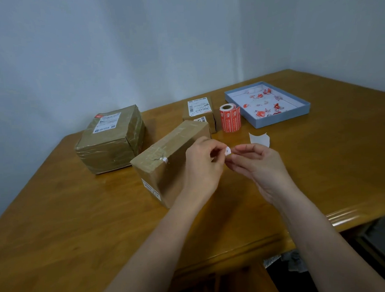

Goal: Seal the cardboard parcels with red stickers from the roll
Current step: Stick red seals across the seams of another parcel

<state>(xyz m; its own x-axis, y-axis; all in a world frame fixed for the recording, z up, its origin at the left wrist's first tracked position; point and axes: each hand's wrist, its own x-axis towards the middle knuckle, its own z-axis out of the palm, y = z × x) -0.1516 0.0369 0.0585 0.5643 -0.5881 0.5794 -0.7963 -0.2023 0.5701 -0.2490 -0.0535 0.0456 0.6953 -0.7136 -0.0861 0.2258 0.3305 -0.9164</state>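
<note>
Wooden table [58, 218] set in a room corner, pale walls behind. Far L: large taped cardboard parcel [110, 139], white shipping label + small red mark on top face, standing apart from the rest. Ctr: long parcel [165, 160] lying diagonally, clear tape along top seam, small white scrap at the near end of the seam, white label on near end face. Behind it, further back: small parcel [199, 112] w/ white barcode label on top and a second label on its front. Just R of that: sticker roll [229, 117], upright on end, red printed stickers outward, white core visible on top, close to small parcel but contact unclear. L hand [202, 165] raised in front of long parcel's R part, thumb + fingers curled, pinching a small white piece [228, 151]; R hand [260, 162] meets it fingertip to fingertip, thumb + forefinger pinching the same piece from the other side. Piece shows white side only; whether sticker or backing, can't tell. Beyond R hand on table: loose curled white backing paper [259, 139]. Far R, back: shallow blue-grey box lid [281, 120], white inside, holding several crumpled red/white sticker scraps [262, 113]. Dark object at lower R past table edge, unidentifiable.
</note>
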